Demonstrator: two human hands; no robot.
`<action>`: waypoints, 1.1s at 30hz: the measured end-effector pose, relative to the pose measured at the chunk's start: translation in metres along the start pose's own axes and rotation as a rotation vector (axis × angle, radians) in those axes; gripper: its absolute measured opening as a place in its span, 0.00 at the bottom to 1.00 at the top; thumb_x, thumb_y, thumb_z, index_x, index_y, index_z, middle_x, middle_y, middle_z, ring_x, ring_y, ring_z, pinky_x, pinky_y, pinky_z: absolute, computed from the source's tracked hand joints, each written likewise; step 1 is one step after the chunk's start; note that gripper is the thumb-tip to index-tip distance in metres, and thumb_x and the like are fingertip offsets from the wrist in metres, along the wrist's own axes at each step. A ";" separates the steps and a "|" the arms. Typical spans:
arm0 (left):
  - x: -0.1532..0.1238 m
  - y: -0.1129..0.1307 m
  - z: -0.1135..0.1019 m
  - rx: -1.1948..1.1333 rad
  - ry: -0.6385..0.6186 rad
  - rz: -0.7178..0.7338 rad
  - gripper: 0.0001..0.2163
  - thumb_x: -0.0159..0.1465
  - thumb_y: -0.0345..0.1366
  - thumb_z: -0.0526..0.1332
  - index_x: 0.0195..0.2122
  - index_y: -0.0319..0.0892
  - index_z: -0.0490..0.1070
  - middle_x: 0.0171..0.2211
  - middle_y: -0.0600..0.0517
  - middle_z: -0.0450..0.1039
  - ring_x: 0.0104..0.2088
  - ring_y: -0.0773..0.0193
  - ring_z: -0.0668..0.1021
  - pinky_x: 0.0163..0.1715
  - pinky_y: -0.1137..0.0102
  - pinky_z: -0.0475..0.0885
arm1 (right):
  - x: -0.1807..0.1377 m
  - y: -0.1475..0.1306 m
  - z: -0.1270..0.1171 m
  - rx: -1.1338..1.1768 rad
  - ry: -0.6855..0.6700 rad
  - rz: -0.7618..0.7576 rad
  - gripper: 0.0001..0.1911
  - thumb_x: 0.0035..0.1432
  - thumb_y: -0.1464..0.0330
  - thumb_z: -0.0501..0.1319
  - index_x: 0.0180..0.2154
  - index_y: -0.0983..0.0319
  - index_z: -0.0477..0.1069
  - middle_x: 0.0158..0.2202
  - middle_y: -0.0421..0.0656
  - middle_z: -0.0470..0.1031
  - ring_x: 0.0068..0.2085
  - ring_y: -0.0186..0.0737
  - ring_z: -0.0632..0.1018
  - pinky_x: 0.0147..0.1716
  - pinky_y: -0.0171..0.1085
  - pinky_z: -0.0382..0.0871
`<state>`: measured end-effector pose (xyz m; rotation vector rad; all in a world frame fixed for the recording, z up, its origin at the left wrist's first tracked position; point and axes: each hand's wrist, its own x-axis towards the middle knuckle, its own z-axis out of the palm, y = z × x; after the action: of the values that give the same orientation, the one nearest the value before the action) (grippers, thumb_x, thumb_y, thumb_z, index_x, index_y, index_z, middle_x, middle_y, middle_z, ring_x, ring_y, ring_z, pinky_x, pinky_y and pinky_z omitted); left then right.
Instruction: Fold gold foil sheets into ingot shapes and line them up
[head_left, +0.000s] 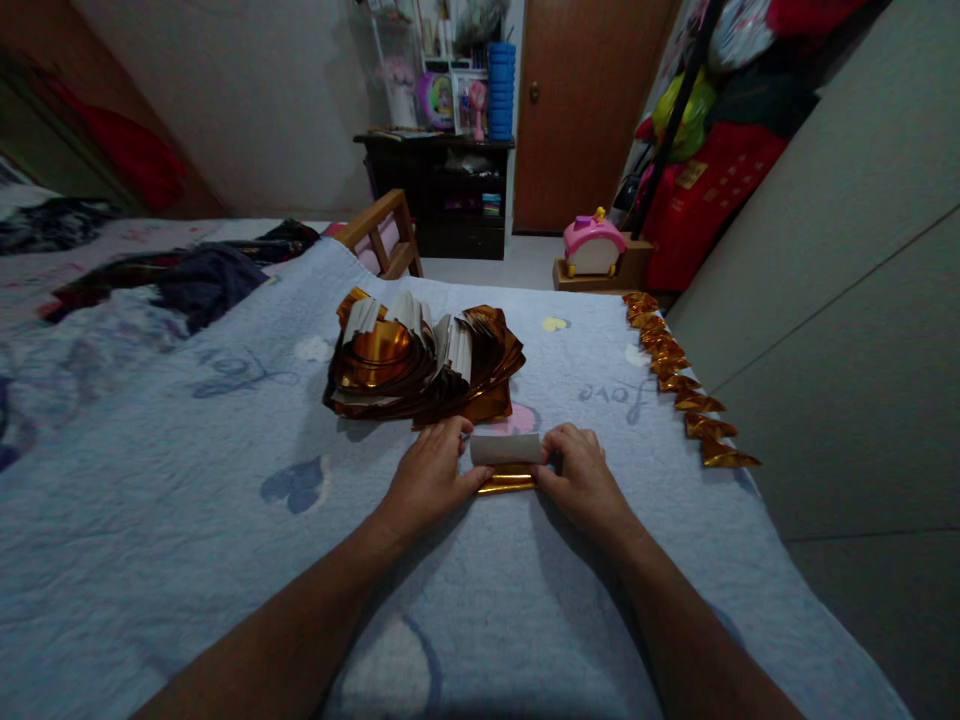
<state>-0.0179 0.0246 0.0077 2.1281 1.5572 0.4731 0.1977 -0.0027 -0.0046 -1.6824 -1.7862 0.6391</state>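
A sheet of gold foil paper, pale grey on its back, lies partly folded on the bed in front of me. Its far part curls up with the grey side showing, and a narrow gold strip runs along the near side. My left hand grips the left end between thumb and fingers. At the right end my right hand pinches it the same way. Just beyond my left hand sits a loose stack of gold foil sheets, bent and curled. Along the bed's right edge stands a row of several folded gold pieces.
A pale blue quilt with hearts and lettering covers the bed. Dark clothes are heaped at the left. Past the bed's far edge are a wooden chair, a dark cabinet and a pink toy. A wardrobe borders the right side.
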 end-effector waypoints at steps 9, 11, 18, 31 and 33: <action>0.003 0.006 0.000 -0.804 -0.140 -0.006 0.12 0.62 0.38 0.64 0.43 0.37 0.78 0.40 0.46 0.80 0.40 0.57 0.79 0.43 0.64 0.72 | 0.000 -0.008 -0.006 0.518 -0.003 0.049 0.04 0.53 0.67 0.60 0.29 0.58 0.65 0.26 0.36 0.66 0.29 0.36 0.68 0.31 0.36 0.61; 0.002 0.007 0.001 -0.912 -0.122 -0.027 0.14 0.60 0.39 0.67 0.45 0.37 0.79 0.41 0.45 0.81 0.41 0.56 0.80 0.45 0.63 0.72 | 0.000 -0.011 -0.007 0.573 0.019 0.045 0.05 0.53 0.66 0.61 0.30 0.59 0.66 0.28 0.36 0.67 0.30 0.36 0.69 0.32 0.36 0.62; 0.003 0.005 0.005 -1.046 -0.076 -0.086 0.15 0.56 0.39 0.71 0.42 0.37 0.81 0.39 0.45 0.82 0.39 0.56 0.80 0.45 0.62 0.73 | -0.003 -0.019 -0.006 0.746 -0.019 0.073 0.07 0.55 0.64 0.63 0.34 0.59 0.68 0.30 0.38 0.70 0.32 0.37 0.72 0.33 0.36 0.65; 0.003 0.012 0.004 -1.067 -0.113 -0.128 0.11 0.55 0.38 0.71 0.37 0.37 0.81 0.25 0.53 0.73 0.24 0.69 0.69 0.27 0.72 0.67 | -0.010 -0.028 -0.006 0.767 0.028 0.076 0.08 0.57 0.61 0.62 0.32 0.59 0.71 0.27 0.38 0.69 0.30 0.36 0.70 0.31 0.35 0.65; 0.003 0.011 0.005 -1.061 -0.107 -0.132 0.11 0.54 0.38 0.71 0.35 0.37 0.80 0.24 0.53 0.72 0.24 0.69 0.69 0.27 0.71 0.66 | -0.010 -0.029 -0.006 0.757 0.035 0.077 0.08 0.56 0.61 0.63 0.32 0.59 0.72 0.26 0.37 0.69 0.28 0.35 0.69 0.29 0.35 0.64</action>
<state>-0.0059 0.0239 0.0092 1.1955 0.9998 0.8710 0.1821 -0.0151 0.0189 -1.2186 -1.2177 1.1356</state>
